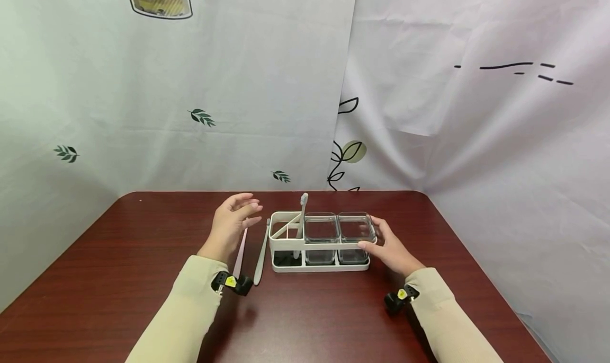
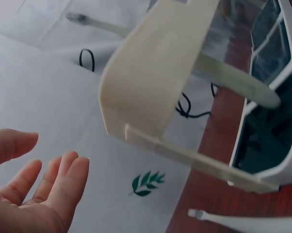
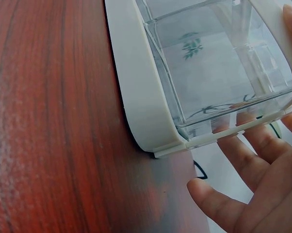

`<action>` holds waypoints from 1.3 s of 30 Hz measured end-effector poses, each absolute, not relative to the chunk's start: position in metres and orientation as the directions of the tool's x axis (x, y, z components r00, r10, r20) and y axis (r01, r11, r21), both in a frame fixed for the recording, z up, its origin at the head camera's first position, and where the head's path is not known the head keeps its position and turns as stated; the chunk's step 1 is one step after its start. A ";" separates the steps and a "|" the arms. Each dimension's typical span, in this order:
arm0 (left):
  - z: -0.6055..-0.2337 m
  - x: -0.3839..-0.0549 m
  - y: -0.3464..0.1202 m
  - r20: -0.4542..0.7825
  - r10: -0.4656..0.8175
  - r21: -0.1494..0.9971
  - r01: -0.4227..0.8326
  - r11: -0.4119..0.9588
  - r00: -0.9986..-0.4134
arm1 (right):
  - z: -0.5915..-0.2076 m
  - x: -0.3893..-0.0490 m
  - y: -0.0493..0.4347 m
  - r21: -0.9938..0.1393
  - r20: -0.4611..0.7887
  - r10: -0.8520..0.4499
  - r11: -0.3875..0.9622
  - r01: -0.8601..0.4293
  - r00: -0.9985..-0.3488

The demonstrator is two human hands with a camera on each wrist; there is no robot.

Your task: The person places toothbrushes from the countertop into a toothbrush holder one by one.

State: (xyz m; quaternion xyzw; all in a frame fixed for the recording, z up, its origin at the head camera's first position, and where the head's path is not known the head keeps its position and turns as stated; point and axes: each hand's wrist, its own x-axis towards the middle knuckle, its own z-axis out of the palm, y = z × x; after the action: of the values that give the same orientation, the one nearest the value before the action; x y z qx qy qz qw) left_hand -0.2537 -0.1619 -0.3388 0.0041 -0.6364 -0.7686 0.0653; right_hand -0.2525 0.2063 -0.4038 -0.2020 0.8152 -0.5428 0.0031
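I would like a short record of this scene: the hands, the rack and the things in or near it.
Left hand: raised, holding nothing
Right hand: grips the white rack at its right end
In rack, left part: one toothbrush, standing head up
In rack, middle and right: two clear cups
Left of rack: pale toothbrush, lying; pink handle, partly hidden
Surface: reddish-brown table
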 end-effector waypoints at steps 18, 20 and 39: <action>-0.357 -0.269 -0.181 -0.058 -0.228 0.998 -0.052 -0.033 -0.972 | -0.403 -0.253 0.206 -0.890 0.210 -0.321 0.328 -0.316 -0.924; -0.359 -0.270 -0.183 -0.070 -0.234 0.998 -0.070 -0.010 -0.970 | -0.403 -0.253 0.206 -0.891 0.208 -0.318 0.328 -0.314 -0.925; -0.384 -0.282 -0.192 -0.077 -0.238 0.982 -0.116 0.151 -0.968 | -0.404 -0.252 0.206 -0.887 0.211 -0.322 0.333 -0.319 -0.923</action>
State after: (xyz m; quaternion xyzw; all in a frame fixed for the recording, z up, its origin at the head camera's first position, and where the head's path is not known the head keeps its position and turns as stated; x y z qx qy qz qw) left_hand -0.2823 -0.1916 -0.3842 0.1169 -0.7570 -0.6411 0.0478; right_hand -0.2522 0.2058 -0.4037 -0.1964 0.8164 -0.5431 0.0015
